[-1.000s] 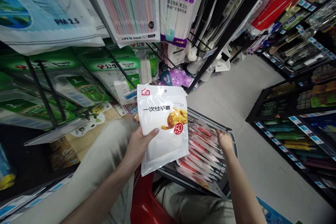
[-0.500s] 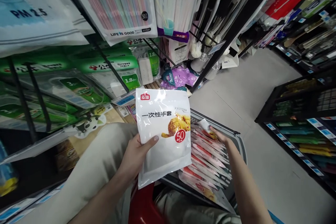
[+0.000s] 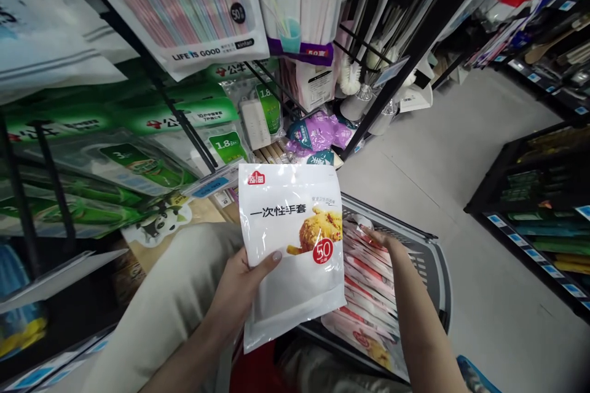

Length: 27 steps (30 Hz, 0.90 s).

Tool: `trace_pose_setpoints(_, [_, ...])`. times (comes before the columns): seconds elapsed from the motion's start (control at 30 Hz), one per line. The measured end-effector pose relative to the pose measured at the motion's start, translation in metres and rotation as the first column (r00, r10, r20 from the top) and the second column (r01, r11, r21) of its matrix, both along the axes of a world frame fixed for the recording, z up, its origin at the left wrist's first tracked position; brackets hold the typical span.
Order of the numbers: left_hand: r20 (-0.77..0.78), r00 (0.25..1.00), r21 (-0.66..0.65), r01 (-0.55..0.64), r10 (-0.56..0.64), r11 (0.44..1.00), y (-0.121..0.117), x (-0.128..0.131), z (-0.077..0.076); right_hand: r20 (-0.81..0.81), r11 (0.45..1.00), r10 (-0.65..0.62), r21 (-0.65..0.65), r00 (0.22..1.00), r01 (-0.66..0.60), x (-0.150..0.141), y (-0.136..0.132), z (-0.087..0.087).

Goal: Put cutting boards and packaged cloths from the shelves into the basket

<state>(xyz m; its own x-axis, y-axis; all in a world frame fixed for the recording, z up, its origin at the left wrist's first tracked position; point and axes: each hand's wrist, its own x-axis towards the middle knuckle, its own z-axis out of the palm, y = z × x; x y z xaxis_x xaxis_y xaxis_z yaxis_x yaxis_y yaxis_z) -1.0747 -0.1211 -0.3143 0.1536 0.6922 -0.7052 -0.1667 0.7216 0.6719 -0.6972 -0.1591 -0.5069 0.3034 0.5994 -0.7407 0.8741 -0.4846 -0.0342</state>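
My left hand (image 3: 249, 285) is closed on a white packet of disposable gloves (image 3: 299, 295), thumb across its front and fingers behind. The packet stands upright, facing me, with a red logo, fried chicken and a red "50" circle printed on it. On the right, my right hand (image 3: 383, 238) reaches over a grey plastic basket (image 3: 428, 264). Its fingers close on the top edge of a glove packet at the far end of a row of similar packets (image 3: 369, 285). Part of those fingers is hidden behind the packets.
Left and ahead, a rack holds straw packs (image 3: 184, 6), green-carded power strips (image 3: 152, 159) and purple bags (image 3: 318, 132). Black hooks (image 3: 184, 129) and a price-tag rail (image 3: 214, 184) jut out near my knee (image 3: 184, 270). Another shelf (image 3: 520, 221) stands across the grey floor.
The view has shifted slightly, so the shelves sit differently. My right hand and the packet at its fingers have settled lower against the row. My left hand keeps hold of its packet.
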Motion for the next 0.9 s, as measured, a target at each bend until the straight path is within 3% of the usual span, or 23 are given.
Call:
trace_pose_setpoints(0.1, [-0.009, 1.0, 0.004, -0.011, 0.011, 1.0, 0.001, -0.001, 0.0, -0.041, 0.997, -0.021, -0.077, 0.999, 0.017, 0.002, 0.006, 0.002])
trace_pose_setpoints(0.23, [-0.005, 1.0, 0.004, 0.002, -0.002, 1.0, 0.001, -0.003, 0.001, -0.026, 0.997, 0.051, -0.061, 0.998, -0.052, 0.014, -0.003, 0.028])
trace_pose_setpoints(0.4, [0.009, 0.994, 0.056, 0.106, -0.106, 0.993, -0.002, -0.002, 0.004, 0.274, 0.995, 0.097, -0.015, 0.957, -0.097, 0.03, -0.038, 0.068])
trace_pose_setpoints(0.5, [-0.026, 0.979, 0.124, 0.203, -0.201, 0.971, -0.006, 0.001, 0.005, 0.37, 0.996, 0.057, 0.048, 0.927, -0.08, 0.025, -0.052, 0.082])
trace_pose_setpoints(0.57, [-0.112, 0.95, 0.204, 0.31, -0.292, 0.929, -0.01, 0.003, 0.006, 0.421, 0.992, -0.023, 0.123, 0.907, -0.032, 0.016, -0.058, 0.09])
trace_pose_setpoints(0.63, [-0.264, 0.88, 0.304, 0.465, -0.396, 0.831, -0.014, 0.005, 0.011, 0.452, 0.978, -0.148, 0.202, 0.88, 0.06, 0.007, -0.069, 0.101])
trace_pose_setpoints(0.7, [-0.433, 0.772, 0.408, 0.628, -0.466, 0.662, -0.016, 0.011, 0.022, 0.416, 0.955, -0.258, 0.246, 0.872, 0.165, -0.001, -0.088, 0.117])
trace_pose_setpoints(0.8, [-0.604, 0.595, 0.523, 0.798, -0.531, 0.3, -0.014, 0.038, 0.042, 0.258, 0.927, -0.342, 0.25, 0.904, 0.279, -0.015, -0.132, 0.141])
trace_pose_setpoints(0.9, [-0.767, 0.37, 0.477, 0.875, -0.525, -0.081, -0.007, 0.093, 0.053, 0.082, 0.843, -0.479, 0.32, 0.874, 0.432, -0.032, -0.18, 0.155])
